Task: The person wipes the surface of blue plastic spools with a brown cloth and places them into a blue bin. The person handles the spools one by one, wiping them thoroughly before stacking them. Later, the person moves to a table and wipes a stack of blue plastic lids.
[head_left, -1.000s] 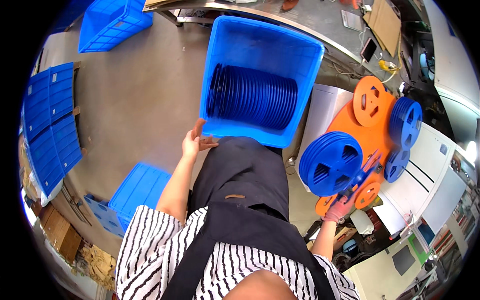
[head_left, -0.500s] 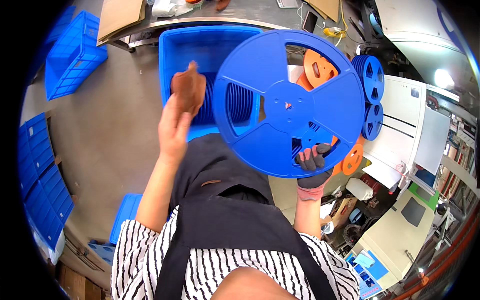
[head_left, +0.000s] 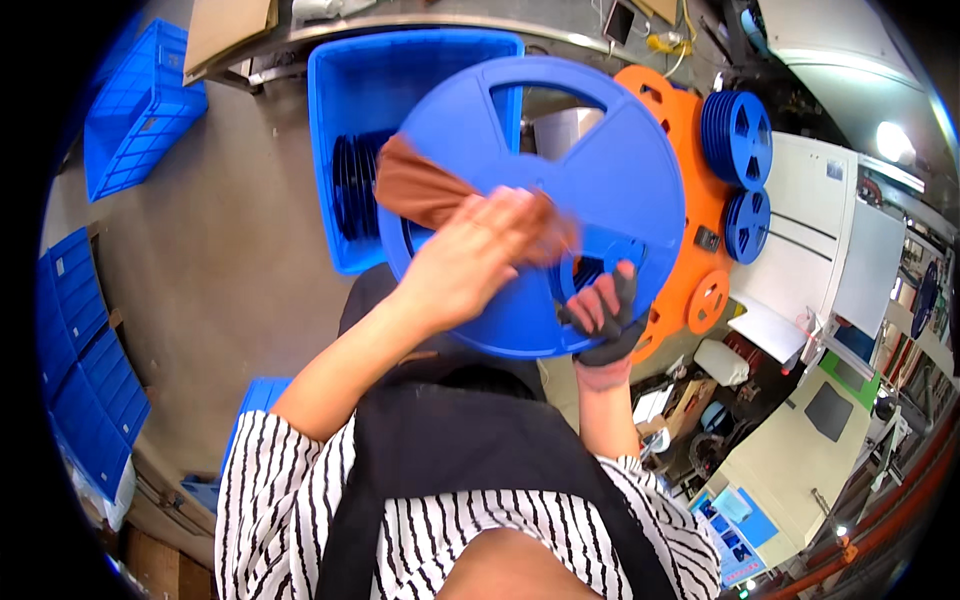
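A large blue plastic reel (head_left: pixel 625 175) with cut-out windows is held up in front of me, its flat face turned toward me. My right hand (head_left: pixel 608 318), in a grey and pink glove, grips its lower right rim by a window. Across the middle of the reel lies my bare left hand (head_left: pixel 465 255), pressing a brown cloth (head_left: pixel 425 188) to its face. Motion smears the fingertips and the cloth's right end. Behind the reel, to the left, several dark blue reels (head_left: pixel 352 190) stand on edge inside a blue crate (head_left: pixel 335 90).
An orange rack (head_left: pixel 690 130) stands behind on the right, with stacks of blue reels (head_left: pixel 745 140) and a small orange wheel (head_left: pixel 708 300). A metal table (head_left: pixel 400 12) runs along the far side. More blue crates (head_left: pixel 140 110) sit at the left.
My left hand has swung right with the cloth, from beside the reel onto its face. The reel has shifted left, with my right hand still on its rim.
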### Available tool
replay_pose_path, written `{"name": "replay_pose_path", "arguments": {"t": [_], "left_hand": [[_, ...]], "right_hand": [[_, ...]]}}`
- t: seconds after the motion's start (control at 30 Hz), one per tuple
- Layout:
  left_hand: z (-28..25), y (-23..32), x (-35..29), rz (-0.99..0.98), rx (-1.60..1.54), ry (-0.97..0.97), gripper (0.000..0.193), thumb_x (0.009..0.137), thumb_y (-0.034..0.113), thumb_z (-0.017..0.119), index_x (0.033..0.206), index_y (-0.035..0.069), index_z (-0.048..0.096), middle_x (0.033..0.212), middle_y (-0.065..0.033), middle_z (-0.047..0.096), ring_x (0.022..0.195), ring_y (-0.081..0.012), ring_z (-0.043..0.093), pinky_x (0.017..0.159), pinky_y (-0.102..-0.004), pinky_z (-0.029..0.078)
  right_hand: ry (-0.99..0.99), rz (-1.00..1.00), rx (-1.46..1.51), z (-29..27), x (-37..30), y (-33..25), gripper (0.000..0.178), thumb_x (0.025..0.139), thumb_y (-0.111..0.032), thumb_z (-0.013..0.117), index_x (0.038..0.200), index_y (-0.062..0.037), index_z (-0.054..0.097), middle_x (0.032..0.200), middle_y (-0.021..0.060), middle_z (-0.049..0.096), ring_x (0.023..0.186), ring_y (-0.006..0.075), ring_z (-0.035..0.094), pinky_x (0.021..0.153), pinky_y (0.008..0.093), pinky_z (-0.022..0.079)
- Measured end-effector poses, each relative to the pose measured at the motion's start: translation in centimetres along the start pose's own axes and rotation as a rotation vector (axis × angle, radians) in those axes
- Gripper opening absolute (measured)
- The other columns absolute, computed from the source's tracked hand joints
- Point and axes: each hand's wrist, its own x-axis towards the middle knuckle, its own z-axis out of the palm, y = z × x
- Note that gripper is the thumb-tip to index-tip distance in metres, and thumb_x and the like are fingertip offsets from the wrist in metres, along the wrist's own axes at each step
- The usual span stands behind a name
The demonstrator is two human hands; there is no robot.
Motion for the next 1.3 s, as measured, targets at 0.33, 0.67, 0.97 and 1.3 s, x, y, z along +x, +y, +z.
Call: {"name": "replay_pose_path", "arguments": {"t": [0.33,0.67,0.97,1.3], "left_hand": [[-2.4,-7.0,-5.9,-0.181,0.013,0.171,0.04,0.075,0.009,0.072,0.114,0.007,0.062,0.129,-0.0108,0.056,0.11,-0.0293,0.058,0.09,-0.0377,0.049],[0.3,-7.9,-7.9,-0.377,-0.051,0.248,0.029,0.085,0.011,0.066,0.114,0.007,0.061,0.104,-0.0045,0.067,0.061,-0.0154,0.056,0.054,-0.0265,0.048],[4.1,-10.6,-17.6,-1.274,-1.38,0.459,0.041,0.089,0.023,0.067,0.116,-0.005,0.056,0.098,-0.0106,0.065,0.048,-0.0031,0.031,0.043,-0.019,0.023],[6.5,-14.8,-19.0,-1.34,-1.397,0.775,0.044,0.082,0.026,0.073,0.113,-0.001,0.055,0.111,-0.0179,0.059,0.101,-0.0244,0.059,0.088,-0.0361,0.05]], "right_hand": [[-0.339,0.081,0.206,-0.9,5.6,-3.8,0.04,0.098,-0.045,0.045,0.108,-0.0074,0.057,0.07,-0.0047,0.045,0.054,0.0072,0.041,0.057,0.0238,0.033],[-0.489,0.265,-0.188,6.3,10.9,1.2,0.093,0.086,-0.073,0.042,0.142,0.0009,0.033,0.136,0.0183,0.05,0.121,0.0311,0.053,0.101,0.0428,0.042],[0.284,0.005,-0.632,-15.9,23.3,7.4,0.051,0.098,-0.039,0.049,0.127,0.0031,0.05,0.115,0.016,0.062,0.106,0.0258,0.06,0.087,0.0355,0.048],[0.409,0.087,-1.765,-29.6,33.8,16.4,0.083,0.085,-0.047,0.062,0.149,-0.0071,0.029,0.154,0.0191,0.026,0.138,0.0356,0.033,0.112,0.0397,0.03]]}}
